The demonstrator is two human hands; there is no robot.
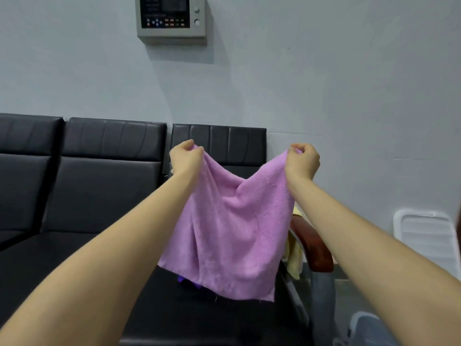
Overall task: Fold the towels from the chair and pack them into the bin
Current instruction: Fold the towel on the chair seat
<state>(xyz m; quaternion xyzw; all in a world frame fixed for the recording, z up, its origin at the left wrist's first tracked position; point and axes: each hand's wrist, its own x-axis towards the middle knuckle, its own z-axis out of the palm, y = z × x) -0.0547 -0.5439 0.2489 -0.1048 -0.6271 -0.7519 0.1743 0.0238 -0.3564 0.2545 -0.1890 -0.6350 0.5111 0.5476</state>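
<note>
Clearly soft and light, the pink towel (pixel 224 228) hung limp above the chair seat (pixel 199 318), left hand (pixel 185 158) and right hand (pixel 303 161) each pinching a top corner, the best hold for folding.

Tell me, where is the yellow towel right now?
In the head view, right of centre: the yellow towel hangs by the chair's reddish armrest, mostly hidden behind the pink towel.

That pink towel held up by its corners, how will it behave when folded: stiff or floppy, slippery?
Likely floppy: the pink towel sags in a deep dip between the left hand and right hand, and hangs in soft creases. Probably light, since pinches at two corners carry it. Its fuzzy pile suggests it will grip rather than slip, so folds should stay put.
</note>
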